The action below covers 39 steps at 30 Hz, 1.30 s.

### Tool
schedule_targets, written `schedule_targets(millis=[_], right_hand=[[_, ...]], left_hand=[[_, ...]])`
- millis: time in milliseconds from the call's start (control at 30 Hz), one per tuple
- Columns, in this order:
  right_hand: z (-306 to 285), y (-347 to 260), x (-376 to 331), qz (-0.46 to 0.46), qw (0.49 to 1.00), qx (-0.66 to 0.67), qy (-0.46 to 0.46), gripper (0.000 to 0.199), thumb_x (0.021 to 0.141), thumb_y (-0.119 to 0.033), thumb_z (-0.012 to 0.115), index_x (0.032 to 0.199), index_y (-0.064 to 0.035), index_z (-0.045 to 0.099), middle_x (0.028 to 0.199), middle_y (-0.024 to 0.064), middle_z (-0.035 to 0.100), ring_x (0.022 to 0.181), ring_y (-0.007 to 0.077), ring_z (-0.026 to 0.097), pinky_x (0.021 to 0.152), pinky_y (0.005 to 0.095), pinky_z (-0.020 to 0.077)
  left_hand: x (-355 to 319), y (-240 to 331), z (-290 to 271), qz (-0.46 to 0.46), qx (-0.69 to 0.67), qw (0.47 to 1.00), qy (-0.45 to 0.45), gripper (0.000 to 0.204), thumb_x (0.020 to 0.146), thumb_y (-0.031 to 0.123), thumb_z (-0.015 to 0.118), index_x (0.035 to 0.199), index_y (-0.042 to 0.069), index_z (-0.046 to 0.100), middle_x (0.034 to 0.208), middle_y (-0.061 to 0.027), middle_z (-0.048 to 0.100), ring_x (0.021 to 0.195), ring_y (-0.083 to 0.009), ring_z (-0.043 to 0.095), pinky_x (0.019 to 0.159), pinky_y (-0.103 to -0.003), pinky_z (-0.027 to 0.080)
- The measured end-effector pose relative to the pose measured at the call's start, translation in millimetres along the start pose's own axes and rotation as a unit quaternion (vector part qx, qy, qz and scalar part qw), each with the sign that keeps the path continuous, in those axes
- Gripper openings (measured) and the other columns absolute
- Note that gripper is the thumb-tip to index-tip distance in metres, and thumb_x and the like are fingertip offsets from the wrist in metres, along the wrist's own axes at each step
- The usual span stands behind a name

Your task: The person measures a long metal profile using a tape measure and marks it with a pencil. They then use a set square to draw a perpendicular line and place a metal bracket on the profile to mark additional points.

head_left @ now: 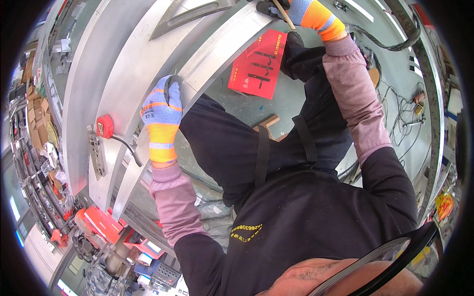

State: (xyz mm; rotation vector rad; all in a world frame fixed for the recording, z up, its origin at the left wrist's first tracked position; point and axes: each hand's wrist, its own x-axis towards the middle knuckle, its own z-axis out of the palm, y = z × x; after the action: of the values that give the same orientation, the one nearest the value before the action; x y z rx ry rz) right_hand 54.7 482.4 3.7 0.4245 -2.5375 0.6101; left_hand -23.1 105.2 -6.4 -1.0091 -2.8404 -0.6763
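A long silver metal profile [217,52] runs from the upper middle toward the lower left. My left hand [163,106], in a blue and orange glove, is closed around its edge. At the profile's far end, my right hand [301,15] wears a matching glove and pinches a thin tan stick [285,14], whose kind I cannot make out. Some of the right fingers are cut off by the top of the view. A grey metal set square [190,18] lies across the neighbouring profiles, beyond my left hand.
More wide metal profiles [123,74] lie at the left. On them sit a red rounded thing [104,127] with a black cord and a slotted metal plate [96,155]. A red cardboard sheet [257,64] lies on the floor by my shoe. Cables [400,106] trail at the right.
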Motion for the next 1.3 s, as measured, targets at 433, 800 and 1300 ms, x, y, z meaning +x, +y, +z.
schedule_targets(millis=[433, 800, 1300], right_hand=[[-5, -45, 6, 0.045, 0.986, 0.106, 0.122, 0.041, 0.079, -0.015, 0.069, 0.119, -0.0041, 0.066, 0.111, 0.017, 0.065, 0.1, 0.0309, 0.062, 0.09, 0.0399, 0.0482], [46, -152, 56, 0.157, 0.96, 0.162, -0.164, 0.032, 0.087, -0.031, 0.075, 0.1, -0.0016, 0.071, 0.083, 0.0177, 0.068, 0.07, 0.027, 0.065, 0.068, 0.0353, 0.054], [43, -157, 76, 0.223, 0.951, 0.053, -0.209, 0.039, 0.081, -0.04, 0.072, 0.099, -0.0059, 0.075, 0.077, 0.0156, 0.069, 0.074, 0.0314, 0.069, 0.07, 0.0381, 0.0545]], left_hand=[[38, -34, -12, -0.133, -0.266, 0.913, -0.279, 0.037, 0.097, 0.027, 0.063, 0.124, 0.002, 0.064, 0.113, -0.0052, 0.068, 0.101, -0.012, 0.061, 0.092, -0.026, 0.047], [48, -32, -11, -0.21, -0.253, 0.885, -0.33, 0.042, 0.096, 0.035, 0.064, 0.124, 0.004, 0.066, 0.113, -0.0056, 0.07, 0.1, -0.0142, 0.062, 0.091, -0.027, 0.047], [47, -23, -14, -0.193, -0.251, 0.896, -0.311, 0.043, 0.096, 0.037, 0.064, 0.123, 0.004, 0.067, 0.11, -0.008, 0.07, 0.096, -0.0159, 0.062, 0.088, -0.028, 0.048]])
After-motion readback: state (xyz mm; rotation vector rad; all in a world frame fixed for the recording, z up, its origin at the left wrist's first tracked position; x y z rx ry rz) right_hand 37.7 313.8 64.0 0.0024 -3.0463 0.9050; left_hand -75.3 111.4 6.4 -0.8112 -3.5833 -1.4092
